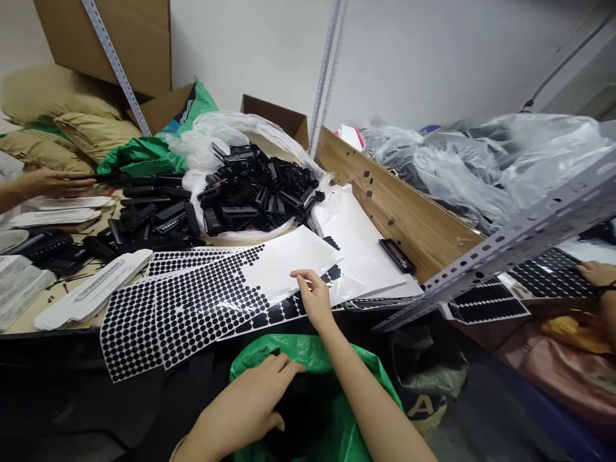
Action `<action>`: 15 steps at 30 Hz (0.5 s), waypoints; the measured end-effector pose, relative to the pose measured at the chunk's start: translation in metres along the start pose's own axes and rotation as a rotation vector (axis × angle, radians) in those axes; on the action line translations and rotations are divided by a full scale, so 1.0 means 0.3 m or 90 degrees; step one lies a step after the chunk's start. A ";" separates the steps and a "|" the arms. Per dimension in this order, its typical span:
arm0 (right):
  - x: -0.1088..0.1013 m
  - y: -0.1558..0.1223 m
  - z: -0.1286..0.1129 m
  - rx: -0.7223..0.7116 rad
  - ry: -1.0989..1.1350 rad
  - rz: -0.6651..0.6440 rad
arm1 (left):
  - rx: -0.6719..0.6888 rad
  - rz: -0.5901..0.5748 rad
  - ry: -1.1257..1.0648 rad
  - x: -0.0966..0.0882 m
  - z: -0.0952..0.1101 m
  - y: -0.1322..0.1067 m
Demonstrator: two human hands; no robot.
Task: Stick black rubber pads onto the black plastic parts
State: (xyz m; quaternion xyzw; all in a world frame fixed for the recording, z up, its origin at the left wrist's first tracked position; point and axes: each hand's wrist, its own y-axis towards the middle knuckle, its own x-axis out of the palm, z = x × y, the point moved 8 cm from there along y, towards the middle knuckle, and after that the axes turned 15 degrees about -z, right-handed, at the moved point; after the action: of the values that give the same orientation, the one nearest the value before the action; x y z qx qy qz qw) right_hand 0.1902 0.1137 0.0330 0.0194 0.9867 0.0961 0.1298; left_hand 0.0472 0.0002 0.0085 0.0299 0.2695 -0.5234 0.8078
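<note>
My left hand (pixel 250 401) is over the mouth of a green woven sack (pixel 375 369), its fingers stretched forward and the thumb apart. I see nothing held in it. My right hand (pixel 314 296) reaches over the table's front edge beside the sticker sheet (pixel 212 301), which carries rows of round black dots and a bare white area. Its thumb and index finger are drawn close together; whether something small is between them I cannot make out. Under that sheet lie more dot sheets (pixel 132 321). The sack's inside is dark.
Behind the sheets lies a heap of black plastic parts (pixel 260 186) in clear plastic. Folded white boxes (pixel 96 285) are at left, near another person's hand (pixel 52 183). A metal post (pixel 510 244) slants at right; beyond it is another hand (pixel 597 273).
</note>
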 end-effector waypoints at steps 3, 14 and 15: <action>-0.006 0.007 0.003 -0.017 -0.029 -0.002 | -0.033 -0.029 0.087 -0.024 0.024 -0.005; 0.066 0.006 0.028 0.033 -0.514 -0.196 | -0.233 0.373 0.313 -0.590 -0.049 -0.048; 0.078 0.001 0.024 0.025 -0.534 -0.199 | -0.280 0.433 0.318 -0.688 -0.058 -0.041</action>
State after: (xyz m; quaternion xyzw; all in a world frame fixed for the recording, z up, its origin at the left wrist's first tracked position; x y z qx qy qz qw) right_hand 0.1696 0.1168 0.0203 -0.0900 0.8415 0.0402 0.5312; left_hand -0.0338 0.1716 0.0927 0.0694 0.5350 -0.1367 0.8308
